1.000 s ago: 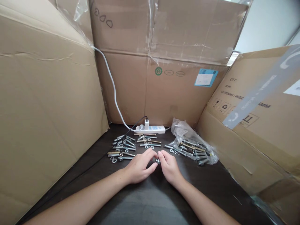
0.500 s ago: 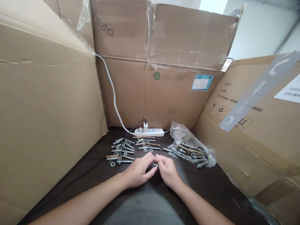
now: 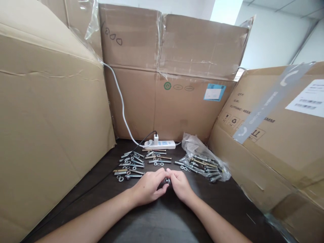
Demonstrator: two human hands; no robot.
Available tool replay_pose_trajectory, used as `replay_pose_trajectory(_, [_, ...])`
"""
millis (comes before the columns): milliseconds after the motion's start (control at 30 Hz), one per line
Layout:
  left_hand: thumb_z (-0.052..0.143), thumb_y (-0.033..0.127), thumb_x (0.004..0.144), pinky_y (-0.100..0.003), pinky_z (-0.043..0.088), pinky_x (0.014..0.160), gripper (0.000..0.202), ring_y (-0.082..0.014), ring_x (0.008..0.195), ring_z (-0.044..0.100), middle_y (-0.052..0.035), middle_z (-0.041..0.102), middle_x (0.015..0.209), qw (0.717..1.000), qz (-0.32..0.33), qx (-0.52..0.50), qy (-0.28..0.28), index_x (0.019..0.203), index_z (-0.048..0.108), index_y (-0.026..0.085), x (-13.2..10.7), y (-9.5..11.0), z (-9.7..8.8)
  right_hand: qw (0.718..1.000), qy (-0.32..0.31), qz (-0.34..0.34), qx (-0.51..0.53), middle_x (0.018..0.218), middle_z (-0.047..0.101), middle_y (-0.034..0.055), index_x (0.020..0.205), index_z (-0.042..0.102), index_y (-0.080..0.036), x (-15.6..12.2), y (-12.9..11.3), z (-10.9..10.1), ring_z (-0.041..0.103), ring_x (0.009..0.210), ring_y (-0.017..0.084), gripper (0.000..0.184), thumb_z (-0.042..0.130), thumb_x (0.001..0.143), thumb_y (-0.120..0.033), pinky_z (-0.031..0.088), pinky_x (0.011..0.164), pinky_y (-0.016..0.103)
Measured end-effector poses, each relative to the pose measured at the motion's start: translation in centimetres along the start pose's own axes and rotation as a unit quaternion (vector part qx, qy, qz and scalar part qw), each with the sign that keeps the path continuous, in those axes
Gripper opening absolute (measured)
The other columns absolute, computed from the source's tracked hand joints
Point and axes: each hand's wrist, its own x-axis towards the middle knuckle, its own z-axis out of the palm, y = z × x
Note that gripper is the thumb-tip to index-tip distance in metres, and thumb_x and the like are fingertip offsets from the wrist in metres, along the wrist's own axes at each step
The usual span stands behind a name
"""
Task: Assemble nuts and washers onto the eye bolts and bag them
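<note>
The head camera is looking forward and down from close above the left hand (image 3: 149, 186) and right hand (image 3: 181, 186), facing the rear cardboard carton (image 3: 168, 109).

Workshop-like setting: cartons (image 3: 141, 101), loose bolts (image 3: 164, 162)

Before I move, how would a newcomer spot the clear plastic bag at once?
Start at the upright cardboard behind the dark tabletop, then the white power strip at its foot. The clear plastic bag lies right of the strip, beyond the right hand. Crumpled and see-through, it has heaped bolts in or on it, unlike the loose bolts spread to its left.
</note>
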Motion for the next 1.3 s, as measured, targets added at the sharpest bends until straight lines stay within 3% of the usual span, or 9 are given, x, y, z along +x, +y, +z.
replay_pose_trajectory(233, [0.050, 0.024, 0.083, -0.024, 0.040, 0.061, 0.010, -0.0129, 0.069, 0.053, -0.0002, 0.056, 0.085, 0.999, -0.051, 0.008, 0.007, 0.092, 0.047, 0.020, 0.0, 0.1, 0.2, 0.996, 0.041, -0.021, -0.079, 0.060, 0.051, -0.0003, 0.062, 0.054, -0.016, -0.1, 0.8, 0.1, 0.045, 0.059, 0.013, 0.051, 0.035, 0.092, -0.052, 0.033, 0.057, 0.024])
replay_pose_trajectory(533, [0.042, 0.020, 0.089, -0.025, 0.039, 0.063, 0.004, -0.0147, 0.074, 0.055, -0.0030, 0.055, 0.091, 0.997, 0.009, 0.055, -0.044, 0.090, 0.046, 0.020, 0.2, 0.4, -0.5, 0.993, 0.040, -0.003, -0.109, 0.056, 0.032, -0.0033, 0.057, 0.036, -0.019, 0.1, 1.1, -0.1, 0.030, 0.055, 0.010, 0.050, 0.033, 0.091, -0.054, 0.026, 0.053, 0.024])
replay_pose_trajectory(833, [0.044, 0.032, 0.091, -0.025, 0.040, 0.064, 0.014, -0.0132, 0.073, 0.052, -0.0009, 0.054, 0.087, 0.999, -0.048, 0.003, -0.017, 0.089, 0.050, 0.019, 0.2, 0.1, -0.6, 0.989, 0.060, -0.021, -0.130, 0.056, 0.041, -0.0022, 0.060, 0.048, -0.017, -0.2, 0.8, 0.0, 0.038, 0.056, 0.011, 0.049, 0.034, 0.092, -0.050, 0.028, 0.054, 0.024])
replay_pose_trajectory(1133, [0.043, 0.024, 0.090, -0.025, 0.043, 0.069, 0.011, -0.0153, 0.079, 0.053, -0.0045, 0.053, 0.090, 0.999, 0.025, 0.006, -0.040, 0.095, 0.052, 0.019, 0.6, 0.0, -0.4, 0.984, 0.039, 0.000, -0.172, 0.053, 0.040, -0.0025, 0.055, 0.044, -0.018, 0.0, 0.6, -0.6, 0.038, 0.052, 0.011, 0.050, 0.034, 0.090, -0.052, 0.029, 0.053, 0.024])
replay_pose_trajectory(1300, [0.045, 0.027, 0.089, -0.025, 0.042, 0.068, 0.012, -0.0147, 0.077, 0.053, -0.0035, 0.053, 0.090, 0.999, -0.004, -0.005, -0.042, 0.096, 0.051, 0.019, 0.7, 0.0, -0.5, 0.986, 0.040, 0.001, -0.163, 0.054, 0.041, -0.0024, 0.057, 0.047, -0.018, -0.2, 0.4, -0.6, 0.039, 0.053, 0.011, 0.049, 0.035, 0.090, -0.051, 0.029, 0.053, 0.024])
